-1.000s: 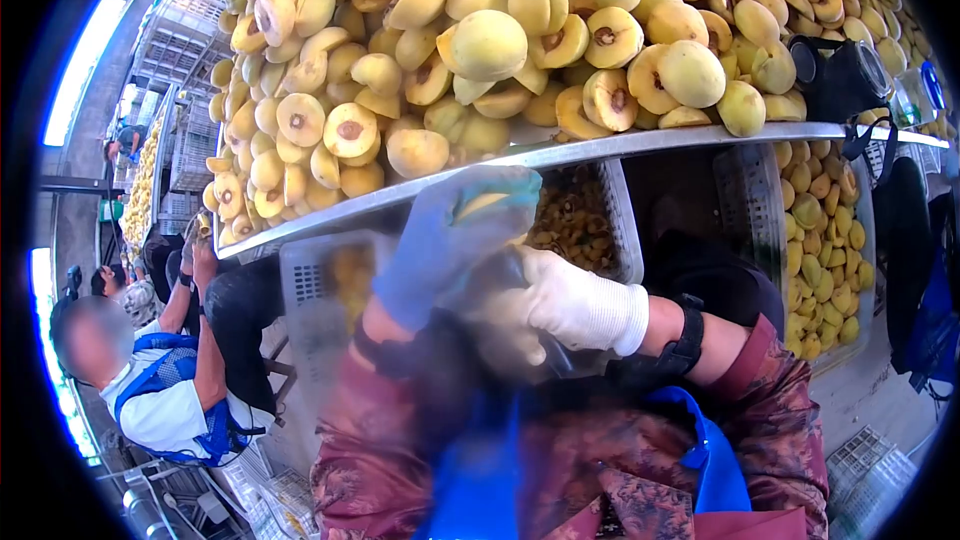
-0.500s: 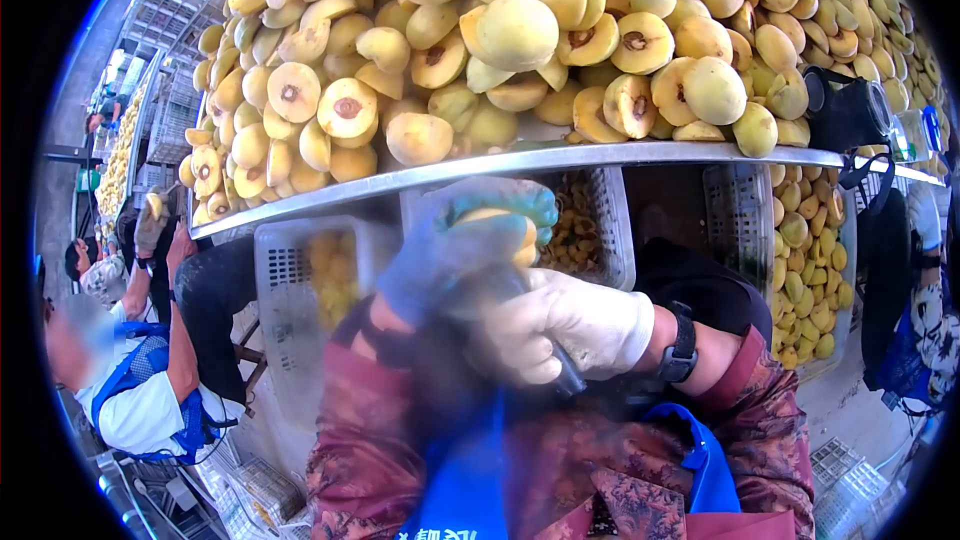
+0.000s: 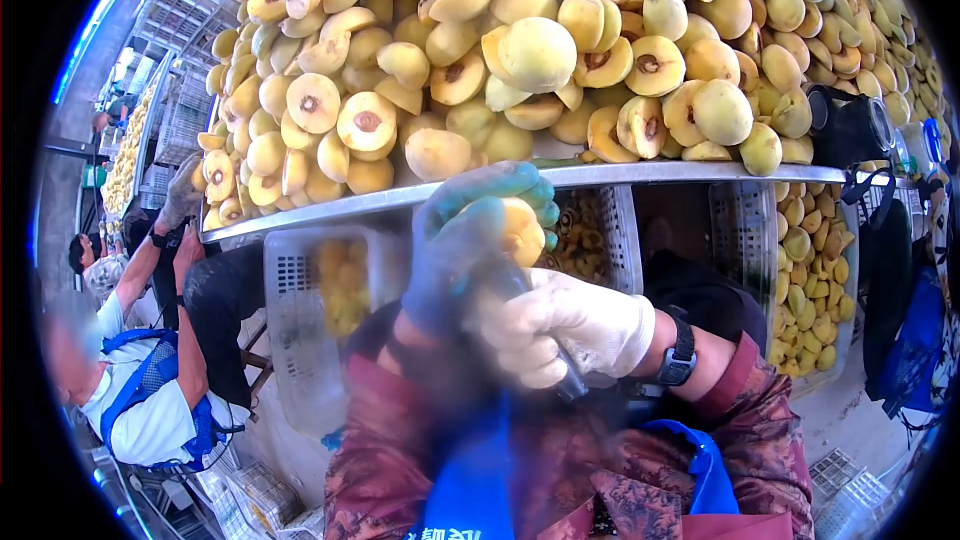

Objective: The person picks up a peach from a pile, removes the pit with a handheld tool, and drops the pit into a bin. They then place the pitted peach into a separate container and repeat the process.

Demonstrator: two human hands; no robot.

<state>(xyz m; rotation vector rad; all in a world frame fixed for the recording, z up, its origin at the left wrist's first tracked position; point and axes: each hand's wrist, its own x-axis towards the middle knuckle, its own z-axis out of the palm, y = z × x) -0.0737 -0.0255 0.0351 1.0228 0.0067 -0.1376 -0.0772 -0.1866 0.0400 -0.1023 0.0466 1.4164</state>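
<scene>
My left hand [image 3: 445, 250], in a blue-green glove, wraps round a yellow peach half [image 3: 520, 232] just in front of the table edge. The fruit shows between thumb and fingers. My right hand [image 3: 570, 325], in a white glove, grips a black-handled tool [image 3: 571, 380] close below the peach. The handle's end sticks out under my fist, while the tool's working end is hidden and blurred near my left hand. Beyond both hands, halved peaches [image 3: 440, 152] lie heaped on the metal-edged table [image 3: 640, 174], several with pits still in their cut faces.
Under the table edge stand a crate [image 3: 624, 240] of pits and scraps, a pale crate [image 3: 290, 290] at left with yellow pieces, and a crate of peach halves [image 3: 803, 280] at right. A black strapped object [image 3: 850, 128] rests on the table. A co-worker [image 3: 150, 390] sits at left.
The peach half sits more upright and shows more between my left fingers. My right hand keeps its grip on the tool. The co-worker's gloved hand has moved, and the view has shifted slightly.
</scene>
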